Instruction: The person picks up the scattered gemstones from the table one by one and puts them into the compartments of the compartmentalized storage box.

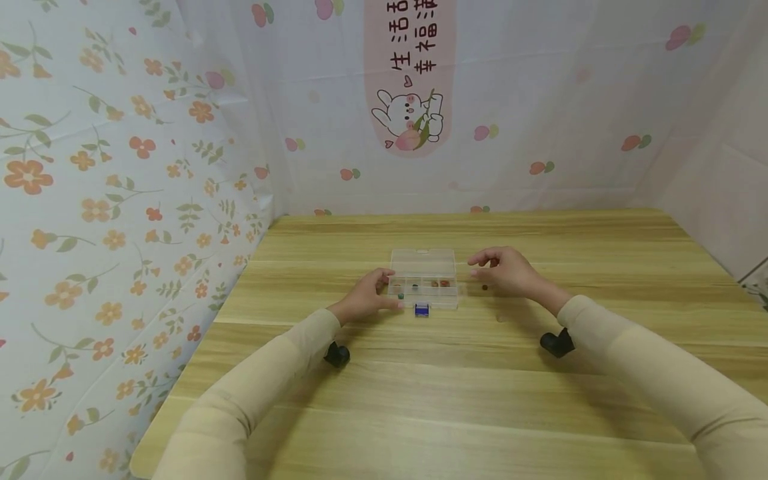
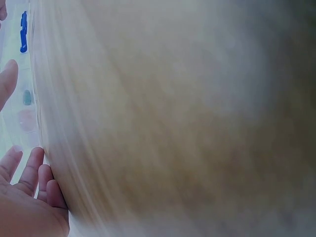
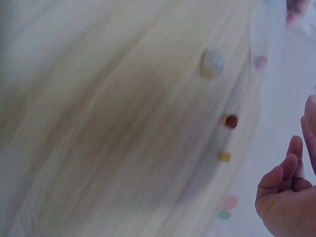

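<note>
Runaway beads look like the main risk: the dark red bead (image 3: 231, 121), yellow bead (image 3: 224, 156) and whitish bead (image 3: 213, 62) lie loose on the tabletop (image 1: 420, 373) near the right hand (image 1: 510, 272), and a glancing touch could send a round one rolling. That hand hovers right of the clear compartment box (image 1: 443, 304), its fingers bent, with no bead visible between them and the thumb. The left hand (image 1: 363, 295) holds the box's left end, thumb and fingers spread around it; a tug there could drop the raised lid (image 1: 423, 263) or jostle the green bead (image 1: 401, 296) near the thumb
</note>
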### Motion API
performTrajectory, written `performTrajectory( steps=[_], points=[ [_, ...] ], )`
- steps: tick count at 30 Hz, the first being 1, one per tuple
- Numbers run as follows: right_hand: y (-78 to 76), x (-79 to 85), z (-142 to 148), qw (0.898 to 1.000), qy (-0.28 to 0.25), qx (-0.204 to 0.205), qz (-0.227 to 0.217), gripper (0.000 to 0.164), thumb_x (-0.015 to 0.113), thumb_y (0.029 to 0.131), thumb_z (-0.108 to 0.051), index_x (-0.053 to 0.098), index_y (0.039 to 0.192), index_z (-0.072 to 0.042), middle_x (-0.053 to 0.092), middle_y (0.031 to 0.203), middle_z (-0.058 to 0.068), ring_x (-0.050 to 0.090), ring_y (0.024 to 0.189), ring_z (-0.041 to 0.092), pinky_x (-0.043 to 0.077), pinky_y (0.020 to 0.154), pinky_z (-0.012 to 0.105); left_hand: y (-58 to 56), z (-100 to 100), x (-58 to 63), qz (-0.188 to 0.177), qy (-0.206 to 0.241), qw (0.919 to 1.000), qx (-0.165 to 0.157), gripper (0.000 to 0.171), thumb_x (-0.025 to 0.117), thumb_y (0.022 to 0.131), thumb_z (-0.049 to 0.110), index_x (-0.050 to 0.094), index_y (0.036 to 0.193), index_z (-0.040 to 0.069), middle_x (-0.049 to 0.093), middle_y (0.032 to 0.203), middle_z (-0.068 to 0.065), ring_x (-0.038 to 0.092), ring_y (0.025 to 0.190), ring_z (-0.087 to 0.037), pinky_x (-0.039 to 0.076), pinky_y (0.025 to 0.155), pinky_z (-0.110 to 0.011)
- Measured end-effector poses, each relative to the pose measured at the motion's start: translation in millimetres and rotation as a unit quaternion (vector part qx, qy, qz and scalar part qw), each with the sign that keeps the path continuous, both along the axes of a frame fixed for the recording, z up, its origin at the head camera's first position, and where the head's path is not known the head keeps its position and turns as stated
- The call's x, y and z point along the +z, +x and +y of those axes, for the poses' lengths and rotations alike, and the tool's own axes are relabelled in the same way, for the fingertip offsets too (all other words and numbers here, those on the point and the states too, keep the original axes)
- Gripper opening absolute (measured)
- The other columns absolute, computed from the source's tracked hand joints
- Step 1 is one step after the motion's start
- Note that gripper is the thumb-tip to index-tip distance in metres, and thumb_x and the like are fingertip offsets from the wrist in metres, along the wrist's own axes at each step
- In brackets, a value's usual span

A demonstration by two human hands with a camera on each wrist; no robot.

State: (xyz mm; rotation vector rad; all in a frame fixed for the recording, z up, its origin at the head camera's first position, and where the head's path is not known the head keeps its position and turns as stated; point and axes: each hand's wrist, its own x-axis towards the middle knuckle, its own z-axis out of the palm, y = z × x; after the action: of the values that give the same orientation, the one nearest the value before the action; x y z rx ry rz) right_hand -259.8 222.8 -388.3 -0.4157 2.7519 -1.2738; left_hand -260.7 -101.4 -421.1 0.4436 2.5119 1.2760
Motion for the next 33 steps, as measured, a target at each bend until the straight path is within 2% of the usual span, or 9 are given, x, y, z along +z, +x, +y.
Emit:
performTrajectory(
  steps=[7,13,19,33],
  points=[
    [-9.6,-4.8,18,1.000,0.008,-0.005,-0.011,0.030,0.065,0.095,-0.018,0.066,0.119,0.000,0.056,0.113,0.017,0.044,0.081,0.026,0.039,0.068,0.037,0.9,0,1.3,-0.001,0.001,1.0000,0.000,0.074,0.082,0.081,0.025,0.044,0.142,0.010,0.047,0.132,-0.011,0.043,0.126,-0.028,0.034,0.106,-0.045],
    [-17.0,-8.5,30,1.000,0.017,-0.006,-0.019,0.031,0.066,0.095,-0.019,0.065,0.120,-0.001,0.055,0.111,0.016,0.042,0.080,0.026,0.038,0.067,0.036,2.1,1,3.2,-0.002,-0.003,1.0000,0.005,0.073,0.082,0.081,0.024,0.044,0.143,0.010,0.048,0.133,-0.010,0.043,0.127,-0.028,0.034,0.107,-0.043],
    [-25.2,-16.7,39,0.999,0.025,-0.004,-0.033,0.034,0.067,0.094,-0.023,0.065,0.120,-0.001,0.056,0.109,0.014,0.044,0.087,0.027,0.039,0.073,0.038,3.1,3,4.4,0.000,-0.007,1.0000,0.006,0.073,0.081,0.082,0.023,0.044,0.143,0.010,0.048,0.131,-0.010,0.044,0.127,-0.028,0.035,0.106,-0.044],
    [-31.4,-24.0,44,0.998,0.028,0.006,-0.053,0.033,0.069,0.092,-0.022,0.066,0.116,0.000,0.061,0.103,0.010,0.049,0.087,0.023,0.043,0.074,0.033,2.1,2,1.8,0.000,-0.002,1.0000,0.007,0.072,0.082,0.081,0.023,0.045,0.142,0.010,0.048,0.131,-0.010,0.043,0.129,-0.029,0.033,0.108,-0.043]
  ],
)
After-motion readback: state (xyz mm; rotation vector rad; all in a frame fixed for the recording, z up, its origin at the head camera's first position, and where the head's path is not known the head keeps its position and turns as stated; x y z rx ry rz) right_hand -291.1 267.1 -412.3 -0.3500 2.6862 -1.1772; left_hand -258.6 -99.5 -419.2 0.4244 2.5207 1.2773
